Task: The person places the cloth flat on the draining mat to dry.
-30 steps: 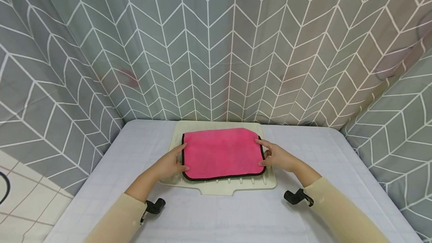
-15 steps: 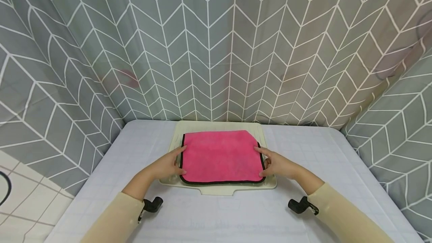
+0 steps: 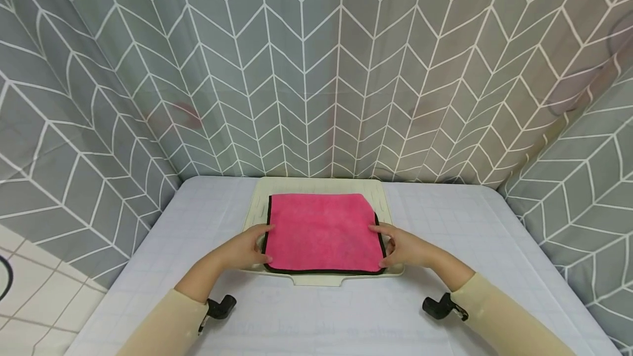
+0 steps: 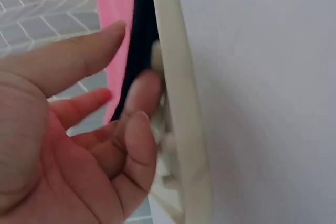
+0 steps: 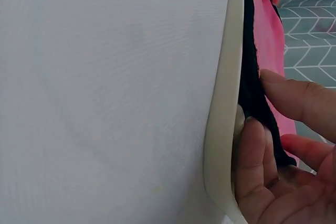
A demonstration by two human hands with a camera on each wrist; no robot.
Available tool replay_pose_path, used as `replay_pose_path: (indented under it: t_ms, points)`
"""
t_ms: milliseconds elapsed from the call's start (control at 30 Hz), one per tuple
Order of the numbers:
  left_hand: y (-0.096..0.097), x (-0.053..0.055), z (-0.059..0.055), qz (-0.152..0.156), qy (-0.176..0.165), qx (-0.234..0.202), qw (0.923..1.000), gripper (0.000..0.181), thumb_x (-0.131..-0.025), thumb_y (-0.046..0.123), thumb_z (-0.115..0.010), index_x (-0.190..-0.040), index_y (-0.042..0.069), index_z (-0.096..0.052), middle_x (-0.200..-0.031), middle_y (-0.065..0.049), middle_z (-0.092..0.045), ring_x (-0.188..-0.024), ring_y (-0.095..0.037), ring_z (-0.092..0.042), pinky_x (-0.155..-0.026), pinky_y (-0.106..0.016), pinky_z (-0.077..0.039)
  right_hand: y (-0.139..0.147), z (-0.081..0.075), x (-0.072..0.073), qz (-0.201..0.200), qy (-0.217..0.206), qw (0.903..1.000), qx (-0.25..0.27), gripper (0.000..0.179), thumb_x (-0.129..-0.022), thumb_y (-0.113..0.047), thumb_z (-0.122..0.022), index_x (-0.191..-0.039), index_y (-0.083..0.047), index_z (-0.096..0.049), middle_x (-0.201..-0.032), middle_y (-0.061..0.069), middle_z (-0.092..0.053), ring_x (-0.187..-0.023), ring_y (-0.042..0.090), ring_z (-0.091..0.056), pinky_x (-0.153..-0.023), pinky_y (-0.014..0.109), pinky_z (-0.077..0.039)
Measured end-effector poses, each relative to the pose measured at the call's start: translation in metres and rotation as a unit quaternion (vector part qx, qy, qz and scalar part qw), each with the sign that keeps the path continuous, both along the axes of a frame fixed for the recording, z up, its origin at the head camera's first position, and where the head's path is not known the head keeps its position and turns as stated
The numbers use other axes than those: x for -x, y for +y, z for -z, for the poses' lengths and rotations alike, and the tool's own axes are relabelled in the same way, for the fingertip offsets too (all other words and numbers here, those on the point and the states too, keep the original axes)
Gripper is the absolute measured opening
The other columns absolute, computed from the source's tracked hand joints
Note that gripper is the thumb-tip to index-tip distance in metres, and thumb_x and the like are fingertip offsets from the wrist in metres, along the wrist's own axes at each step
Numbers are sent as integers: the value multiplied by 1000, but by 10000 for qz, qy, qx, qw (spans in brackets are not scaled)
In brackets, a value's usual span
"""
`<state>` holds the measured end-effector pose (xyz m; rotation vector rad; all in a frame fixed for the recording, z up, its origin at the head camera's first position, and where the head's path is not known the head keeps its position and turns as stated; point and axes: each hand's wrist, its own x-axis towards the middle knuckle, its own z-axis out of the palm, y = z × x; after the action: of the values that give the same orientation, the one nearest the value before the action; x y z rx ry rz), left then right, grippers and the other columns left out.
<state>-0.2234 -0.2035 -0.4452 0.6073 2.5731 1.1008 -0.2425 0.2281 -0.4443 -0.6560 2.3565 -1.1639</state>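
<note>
A pink cloth point(image 3: 321, 232) with a black edging lies spread over a cream ribbed tray point(image 3: 316, 280) in the head view, covering most of it. My left hand point(image 3: 242, 248) pinches the cloth's left edge, its thumb near the front corner. At the opposite edge, my right hand point(image 3: 408, 248) holds the cloth the same way. In the left wrist view, the thumb and fingers point(image 4: 144, 94) straddle the dark edging beside the tray's rim point(image 4: 181, 93). The right wrist view shows the thumb point(image 5: 294, 98) on the pink face and other fingers under the edging.
A white cloth-covered table point(image 3: 316, 323) extends around the tray on both sides and in front. Grey curtains point(image 3: 321, 70) with white zigzag lines hang behind and beside it. A tiled floor point(image 3: 34, 290) shows at lower left.
Both hands have drawn the cloth toward the front and lower; its front edge now lies nearer the tray's front tab. The hands still hold the two side edges.
</note>
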Motion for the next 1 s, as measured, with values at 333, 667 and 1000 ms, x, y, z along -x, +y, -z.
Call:
replay_pose_path:
  t_ms: [333,667,1000]
  points:
    - [14,-15,4,-447,739,705,9938,73,-85,8,-79,-144,-13,-41,-148,-29,-43,-139,-42,-40,-112,-53,-35,-4,4,-1,120,445,9986,-259,99,-73,2,-85,-155,2,-29,-155,26,-26,-63,13,-51,-53,23,-45]
    - [15,-18,5,-707,930,956,9885,70,-81,6,-82,-140,-10,-49,-143,-28,-49,-124,-34,-54,-104,-48,-45,-4,2,-6,37,209,9995,-239,94,-79,1,-81,-156,-3,-29,-106,27,-61,-58,10,-50,-52,23,-44]
    - [10,9,0,-885,504,291,9944,62,-92,13,-73,-147,0,-46,-113,-16,-63,-70,-13,-55,-66,-30,-49,-1,-1,21,491,239,9968,580,70,-96,-13,-69,-153,1,-32,-132,30,-52,-103,29,-65,-82,34,-55]
